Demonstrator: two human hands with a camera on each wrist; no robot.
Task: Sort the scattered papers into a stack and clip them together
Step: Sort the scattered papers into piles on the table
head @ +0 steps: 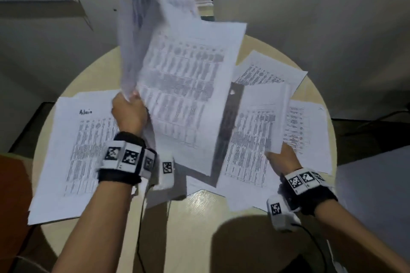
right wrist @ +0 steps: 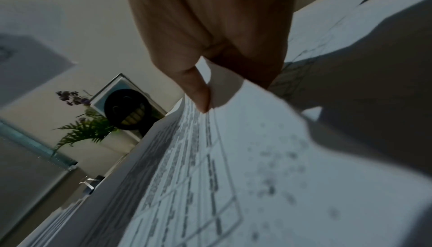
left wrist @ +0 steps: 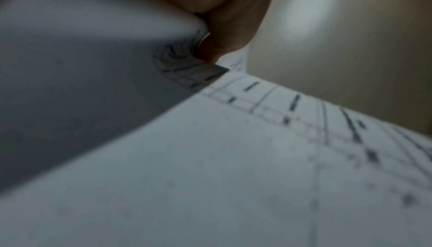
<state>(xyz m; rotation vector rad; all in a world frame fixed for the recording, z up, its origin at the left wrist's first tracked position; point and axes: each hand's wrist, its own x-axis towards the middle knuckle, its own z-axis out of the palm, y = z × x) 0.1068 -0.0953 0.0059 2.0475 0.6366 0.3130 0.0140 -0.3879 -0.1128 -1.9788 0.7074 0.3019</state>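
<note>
Printed white sheets lie scattered over a round beige table [head: 199, 213]. My left hand [head: 131, 97] is raised over the table's middle and grips the lower corner of two lifted sheets [head: 184, 86]; one of them stands almost upright. In the left wrist view the left hand [left wrist: 205, 47] pinches those sheets [left wrist: 210, 158]. My right hand [head: 274, 153] pinches the near right corner of another printed sheet [head: 255, 133], lifted off the table on the right. The thumb [right wrist: 196, 88] presses on that sheet [right wrist: 257, 158]. A sheet marked "Admin" [head: 77, 150] lies flat at the left. I see no clip.
More sheets lie at the far right [head: 268, 73] and right edge [head: 308, 131] of the table. An orange seat [head: 13, 186] stands at the left, a grey surface [head: 377, 195] at the right. A plant [right wrist: 86, 131] and a framed picture [right wrist: 126, 107] stand beyond the table.
</note>
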